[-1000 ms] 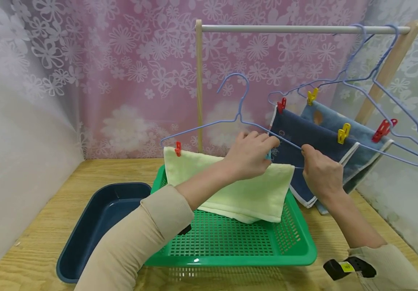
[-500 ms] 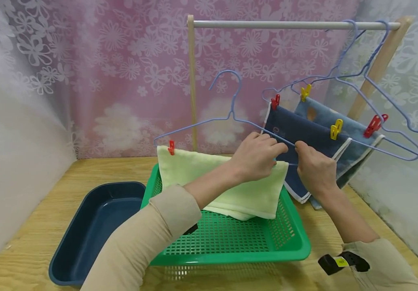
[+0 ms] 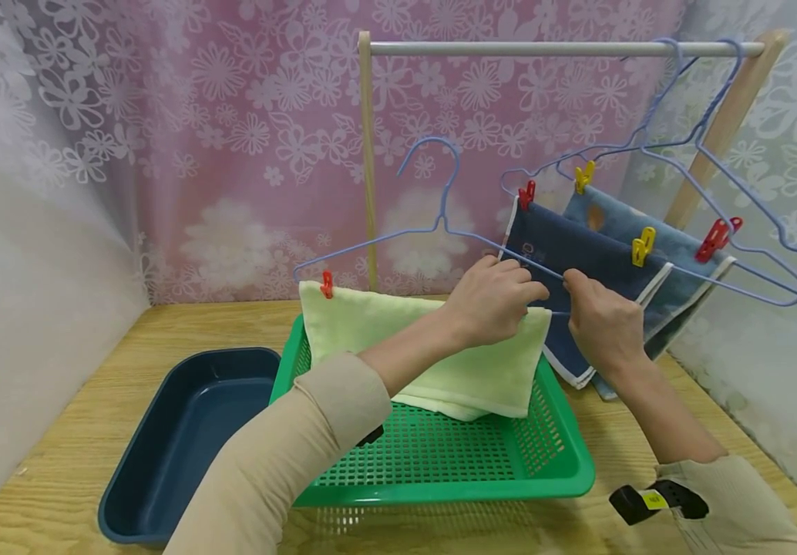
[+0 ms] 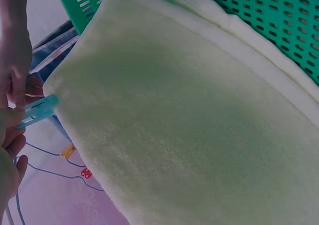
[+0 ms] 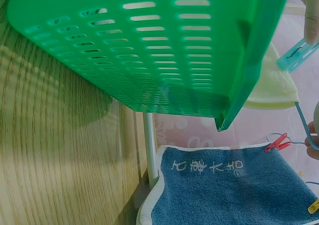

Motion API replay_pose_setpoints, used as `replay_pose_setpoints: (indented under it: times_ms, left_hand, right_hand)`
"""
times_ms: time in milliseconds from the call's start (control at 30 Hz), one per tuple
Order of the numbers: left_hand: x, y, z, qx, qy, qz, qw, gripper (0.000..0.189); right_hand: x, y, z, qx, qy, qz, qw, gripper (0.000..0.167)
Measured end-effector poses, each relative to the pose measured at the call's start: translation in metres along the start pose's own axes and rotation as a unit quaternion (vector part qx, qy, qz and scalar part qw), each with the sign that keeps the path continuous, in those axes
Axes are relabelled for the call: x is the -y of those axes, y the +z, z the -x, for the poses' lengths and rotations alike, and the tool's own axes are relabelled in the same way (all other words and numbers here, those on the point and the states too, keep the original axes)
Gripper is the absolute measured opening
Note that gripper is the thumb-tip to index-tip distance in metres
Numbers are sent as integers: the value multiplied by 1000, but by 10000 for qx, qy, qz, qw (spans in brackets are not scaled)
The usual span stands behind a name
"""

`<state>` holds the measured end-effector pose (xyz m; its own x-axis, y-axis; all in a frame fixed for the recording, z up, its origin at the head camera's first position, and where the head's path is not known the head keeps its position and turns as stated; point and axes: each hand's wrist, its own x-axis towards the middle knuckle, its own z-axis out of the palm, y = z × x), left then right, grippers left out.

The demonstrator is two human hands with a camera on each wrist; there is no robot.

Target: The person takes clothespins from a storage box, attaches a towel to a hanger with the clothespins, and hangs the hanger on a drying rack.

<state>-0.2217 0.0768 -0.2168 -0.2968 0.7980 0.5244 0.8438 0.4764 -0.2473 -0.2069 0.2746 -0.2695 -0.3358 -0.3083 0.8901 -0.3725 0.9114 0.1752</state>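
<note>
A pale yellow towel [image 3: 371, 316] hangs from the lower bar of a blue wire hanger [image 3: 398, 231]. A red clothespin [image 3: 327, 284] clips its left top corner. My left hand [image 3: 492, 301] pinches a teal clothespin [image 4: 39, 111], whose tip is at the towel's other top corner; the left hand hides this clothespin in the head view. With my right hand [image 3: 604, 320] I grip the right end of the hanger. The hanger's hook points up, apart from the rail.
A green basket [image 3: 454, 493] stands below the towel, beside a dark blue basin [image 3: 121, 462]. Behind on the right, two hangers with a navy towel [image 3: 558, 231] and a lighter blue towel [image 3: 690, 250] hang from a rack's metal rail [image 3: 509, 48].
My left hand has shifted right along the towel's top edge, closer to my right hand. The whole head view moved slightly. Over the last half second, hardly anything differs.
</note>
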Motion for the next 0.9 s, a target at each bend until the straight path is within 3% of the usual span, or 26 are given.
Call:
replay_pose_setpoints:
  times_ms: [200,467,633,767,900]
  left_hand:
    - [0,2,1,135,63,128,9998,23]
    - [3,7,0,24,91,240,9997,24]
    - [2,8,0,234,-8,270,9994,25]
    - [2,9,0,209,-66,6,9998,23]
    - [-1,9,0,102,-102,-540,9984,23]
  right_hand:
    - [-1,1,1,-146,-16,-117,9998,9]
    - [0,2,0,-125,-69,-240,9996,7]
    - [0,2,-1,-142,-108,-271,9995,7]
    - [1,1,0,-59,-123,-261,9996,6]
    - [0,0,1,81,-124,-188,9997,6]
